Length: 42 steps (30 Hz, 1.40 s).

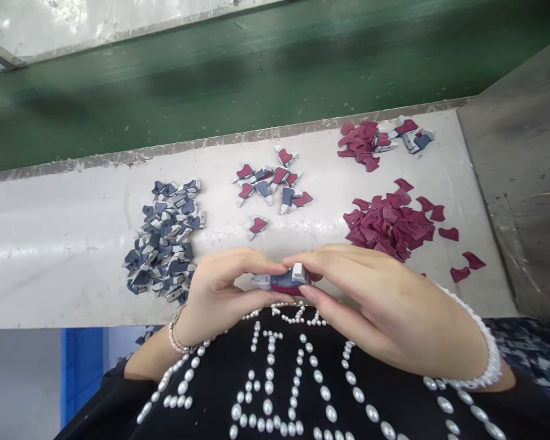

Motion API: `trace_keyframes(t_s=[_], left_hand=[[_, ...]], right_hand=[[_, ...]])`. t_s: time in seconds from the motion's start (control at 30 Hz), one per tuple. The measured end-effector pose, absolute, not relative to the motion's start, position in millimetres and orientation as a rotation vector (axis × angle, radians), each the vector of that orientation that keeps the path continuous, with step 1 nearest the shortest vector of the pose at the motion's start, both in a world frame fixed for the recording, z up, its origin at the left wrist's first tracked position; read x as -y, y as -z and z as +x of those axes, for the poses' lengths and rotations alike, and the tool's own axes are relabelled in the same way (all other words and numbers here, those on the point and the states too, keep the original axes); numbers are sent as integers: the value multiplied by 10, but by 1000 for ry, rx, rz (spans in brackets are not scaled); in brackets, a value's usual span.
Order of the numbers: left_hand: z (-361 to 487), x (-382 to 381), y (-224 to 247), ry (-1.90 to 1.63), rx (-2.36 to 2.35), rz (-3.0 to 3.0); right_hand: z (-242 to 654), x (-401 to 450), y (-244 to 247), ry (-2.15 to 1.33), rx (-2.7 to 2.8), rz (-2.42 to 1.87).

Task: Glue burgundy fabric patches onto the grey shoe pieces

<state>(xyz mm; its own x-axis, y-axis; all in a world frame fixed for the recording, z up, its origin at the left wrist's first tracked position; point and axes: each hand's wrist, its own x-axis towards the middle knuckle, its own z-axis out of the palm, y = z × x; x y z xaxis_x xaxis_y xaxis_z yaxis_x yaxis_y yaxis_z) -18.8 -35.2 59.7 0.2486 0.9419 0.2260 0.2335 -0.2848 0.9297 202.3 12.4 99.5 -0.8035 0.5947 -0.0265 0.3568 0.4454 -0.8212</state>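
Note:
Close to my chest, both hands pinch one small plastic part (282, 281), blue-grey and white with a maroon piece along its lower side. My left hand (224, 287) grips its left end between thumb and fingertips. My right hand (371, 299) has thumb and forefinger closed on the right end, by a white block. Beyond the hands lies a loose group of similar parts (262, 189), several showing maroon faces. A single maroon-faced part (258, 225) rests nearer to me. The palms' inner sides are partly hidden.
Blue-and-white parts (165, 238) are heaped on the left of the white table (73, 244). Maroon pieces form a large pile (389, 223) and a smaller pile (360, 143) on the right. A green belt (256, 79) runs behind; a metal panel (527, 171) bounds the right side.

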Motion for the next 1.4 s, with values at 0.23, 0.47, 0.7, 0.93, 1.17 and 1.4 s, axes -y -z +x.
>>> trace_keyframes(t_s=[0.23, 0.47, 0.7, 0.93, 1.17, 1.4], left_hand=[[-189, 355, -596, -1083, -1104, 1687], [-164, 400, -577, -1143, -1185, 1729], [-165, 422, -532, -1164, -1191, 1713], [-153, 416, -517, -1224, -1198, 1440], [-119, 426, -473, -1269, -1157, 1365], [-147, 375, -500, -1106, -1214, 1491]], right_hand=[[2006, -94, -1010, -1273, 2415, -839], [1908, -80, -1007, -1184, 2360, -919], [1905, -90, -1011, -1204, 2379, -951], [1955, -129, -898, -1379, 2409, -817], [1921, -58, -867, -913, 2590, -700], [1957, -147, -858, -1010, 2633, -690]])
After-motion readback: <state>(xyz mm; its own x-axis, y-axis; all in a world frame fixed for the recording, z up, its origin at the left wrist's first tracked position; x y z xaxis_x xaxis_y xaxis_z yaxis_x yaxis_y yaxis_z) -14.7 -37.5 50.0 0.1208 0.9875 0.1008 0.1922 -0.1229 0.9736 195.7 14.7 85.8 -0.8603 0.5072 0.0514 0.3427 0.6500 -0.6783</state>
